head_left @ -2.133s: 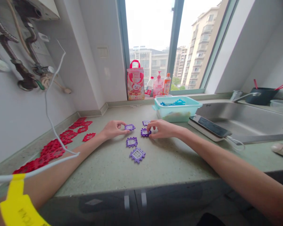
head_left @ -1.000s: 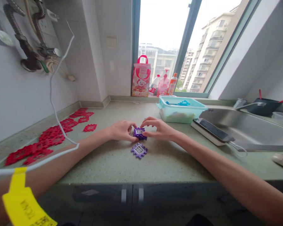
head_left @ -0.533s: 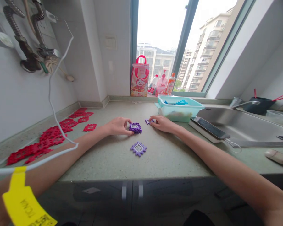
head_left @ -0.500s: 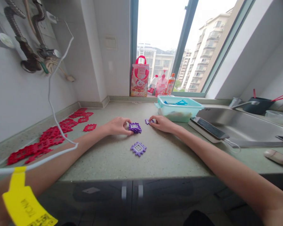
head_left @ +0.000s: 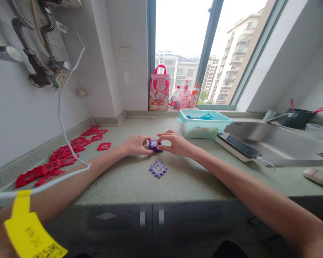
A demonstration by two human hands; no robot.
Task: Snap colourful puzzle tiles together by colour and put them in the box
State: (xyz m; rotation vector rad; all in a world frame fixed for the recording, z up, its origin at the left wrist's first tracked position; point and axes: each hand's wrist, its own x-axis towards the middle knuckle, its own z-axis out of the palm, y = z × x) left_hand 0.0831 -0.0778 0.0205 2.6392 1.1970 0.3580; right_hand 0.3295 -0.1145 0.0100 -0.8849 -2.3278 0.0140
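Note:
My left hand and my right hand meet at the middle of the countertop, both closed around a small stack of purple interlocking tiles. The fingers pinch the stack from either side and hide most of it. One more purple tile lies flat on the counter just in front of the hands, touched by neither.
Several red tiles lie along the left wall. A teal tub holding blue pieces stands behind the hands, a phone on a white base beside it, then the sink. Bottles and a bag stand on the sill.
My right hand picked up the far purple tile and brought it left onto the stack that my left hand holds. The near tile has not moved.

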